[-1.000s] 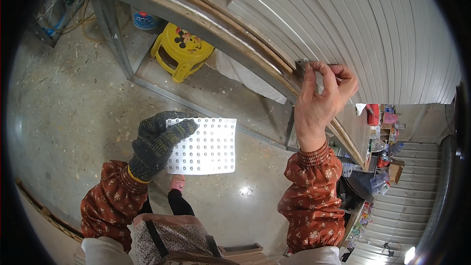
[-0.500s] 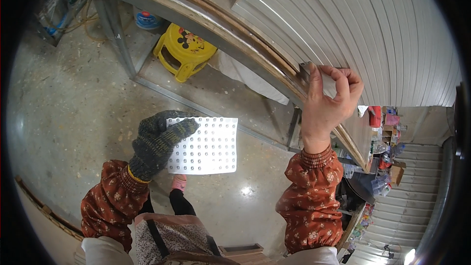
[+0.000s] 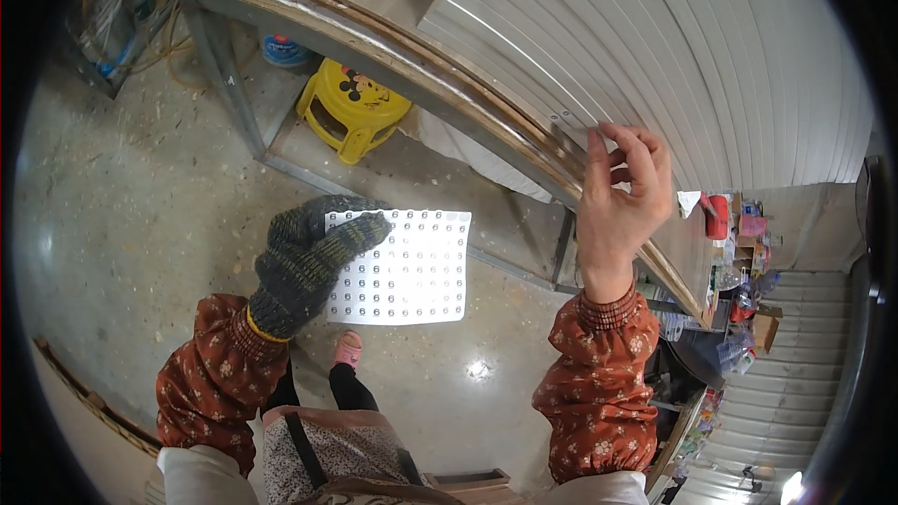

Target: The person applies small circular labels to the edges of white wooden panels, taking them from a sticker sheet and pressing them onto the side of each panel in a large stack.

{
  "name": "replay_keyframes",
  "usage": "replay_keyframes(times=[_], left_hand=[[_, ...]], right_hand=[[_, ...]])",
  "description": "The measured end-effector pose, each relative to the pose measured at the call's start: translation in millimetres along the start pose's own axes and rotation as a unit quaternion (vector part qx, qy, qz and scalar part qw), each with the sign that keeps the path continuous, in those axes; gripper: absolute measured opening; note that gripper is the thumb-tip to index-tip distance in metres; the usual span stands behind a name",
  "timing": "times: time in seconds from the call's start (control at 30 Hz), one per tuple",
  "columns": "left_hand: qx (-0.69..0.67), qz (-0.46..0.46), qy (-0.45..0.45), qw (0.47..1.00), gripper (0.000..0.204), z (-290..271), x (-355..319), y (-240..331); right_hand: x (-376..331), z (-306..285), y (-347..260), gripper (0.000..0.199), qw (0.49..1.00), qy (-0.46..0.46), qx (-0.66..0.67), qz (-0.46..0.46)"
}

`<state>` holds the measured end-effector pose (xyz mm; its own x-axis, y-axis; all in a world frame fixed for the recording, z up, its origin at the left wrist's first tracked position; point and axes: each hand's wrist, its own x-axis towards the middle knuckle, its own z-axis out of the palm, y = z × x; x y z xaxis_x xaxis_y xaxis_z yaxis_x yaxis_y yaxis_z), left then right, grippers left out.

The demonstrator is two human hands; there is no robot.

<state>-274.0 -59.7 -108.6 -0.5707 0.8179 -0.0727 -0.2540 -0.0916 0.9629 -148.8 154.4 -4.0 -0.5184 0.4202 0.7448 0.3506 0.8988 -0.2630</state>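
My left hand, in a dark knitted glove, grips a white sheet of stickers by its upper left side. Rows of small dark printed marks cover the sheet, with a few gaps and a bright glare across it. My bare right hand hovers at the near ends of long pale grey strips laid side by side on a workbench. Its thumb and fingers are curled together in a pinch; whatever is between them is too small to make out. Two small round stickers sit on strip ends just left of the thumb.
The bench's wooden edge runs diagonally over a metal frame. Beneath it stand a yellow stool and a blue-and-white bucket. A red object and cluttered goods lie at the right. My pink shoe is on the floor.
My right hand has drawn slightly back from the strip ends, and two small stickers now show plainly beside it. The sheet in my left hand has shifted a little right and up.
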Motion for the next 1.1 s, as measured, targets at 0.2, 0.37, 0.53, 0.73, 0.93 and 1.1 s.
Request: replay_keyframes(times=[0.2,0.37,0.53,0.73,0.93,1.1], left_hand=[[0.038,0.014,-0.003,0.999,0.020,7.4,-0.3,-0.3],[0.007,-0.012,0.004,1.000,0.019,11.3,-1.6,-4.6],[-0.009,-0.030,0.020,0.999,0.018,11.6,-1.9,-4.3],[0.014,-0.083,0.034,0.996,0.021,6.6,-5.0,-2.6],[0.034,-0.102,0.082,0.991,0.020,-10.1,-17.4,2.4],[0.011,-0.150,0.117,0.982,0.019,-30.3,-25.5,8.9]], right_hand=[[-10.6,8.0,0.7,0.011,1.000,-0.013,-0.010,-0.005],[-16.1,13.2,-0.3,0.013,1.000,-0.003,0.007,0.021],[-16.8,19.3,4.2,0.014,0.999,0.014,0.019,0.024],[-24.8,34.6,-5.5,0.013,0.975,0.056,0.143,0.160],[-34.5,55.8,-8.0,0.013,0.974,0.141,0.122,0.126],[-35.7,64.0,-13.6,0.012,0.973,0.184,0.083,0.109]])
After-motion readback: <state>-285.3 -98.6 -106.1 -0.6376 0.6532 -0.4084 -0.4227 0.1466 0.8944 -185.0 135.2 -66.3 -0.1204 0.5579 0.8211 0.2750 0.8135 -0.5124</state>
